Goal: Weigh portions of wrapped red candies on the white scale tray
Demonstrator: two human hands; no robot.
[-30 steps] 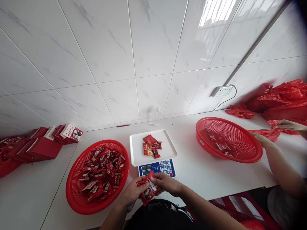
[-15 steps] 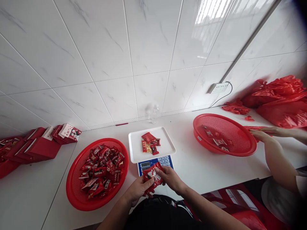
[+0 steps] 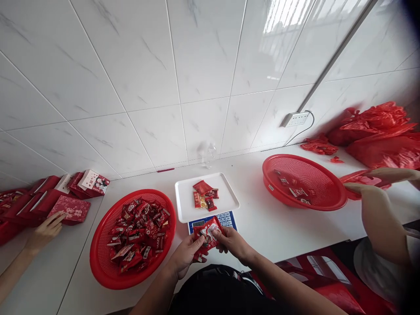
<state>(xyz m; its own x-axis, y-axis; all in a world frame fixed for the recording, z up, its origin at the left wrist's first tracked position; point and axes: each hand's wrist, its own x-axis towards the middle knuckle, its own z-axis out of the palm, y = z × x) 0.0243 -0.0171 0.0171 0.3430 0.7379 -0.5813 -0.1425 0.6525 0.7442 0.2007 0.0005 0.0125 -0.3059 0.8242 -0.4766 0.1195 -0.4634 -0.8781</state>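
As printed red packets (image 3: 208, 229) bridge the space between left grip (image 3: 184, 256) and right grip (image 3: 235, 245), each pinches its side under a thumb. Just beyond, partly hidden, is a blue scale (image 3: 229, 220) with a white tray (image 3: 229, 199); leftward on the tabletop (image 3: 254, 223) stands a perforated basket (image 3: 99, 258).

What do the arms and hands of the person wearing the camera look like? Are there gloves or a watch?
The left hand and right hand are bare: no gloves or watch show. No sleeves show on the forearms either. Black clothing with some white detail shows between them.
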